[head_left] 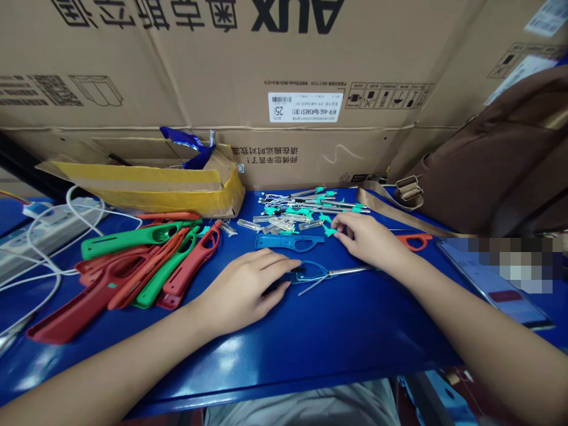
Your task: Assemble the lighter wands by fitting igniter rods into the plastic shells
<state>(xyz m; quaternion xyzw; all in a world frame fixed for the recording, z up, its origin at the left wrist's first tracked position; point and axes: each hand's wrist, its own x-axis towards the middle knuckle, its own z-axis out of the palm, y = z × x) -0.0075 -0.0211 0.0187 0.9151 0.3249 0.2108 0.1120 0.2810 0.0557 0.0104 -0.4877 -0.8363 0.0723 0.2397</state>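
Note:
My left hand [248, 284] is closed around the handle end of a blue lighter shell [313, 270], most of it hidden under the fingers. A metal tube [350, 270] extends from this shell to the right, and a thin metal strip crosses the shell's end. The fingertips of my right hand [364, 236] pinch a small teal plastic piece [329, 231] at the edge of a pile. Just behind my left hand lies another blue handle shell [288, 242]. Clear fuel tanks [281, 223] and metal tubes with wires and teal parts [319, 202] make up the pile.
Several red and green handle shells [133, 236] are heaped on the left, near a white power strip [53, 231]. Behind them stands a yellow-taped carton [155, 186]. An orange shell [415, 241], a phone [492, 284] and a brown bag [497, 154] are on the right.

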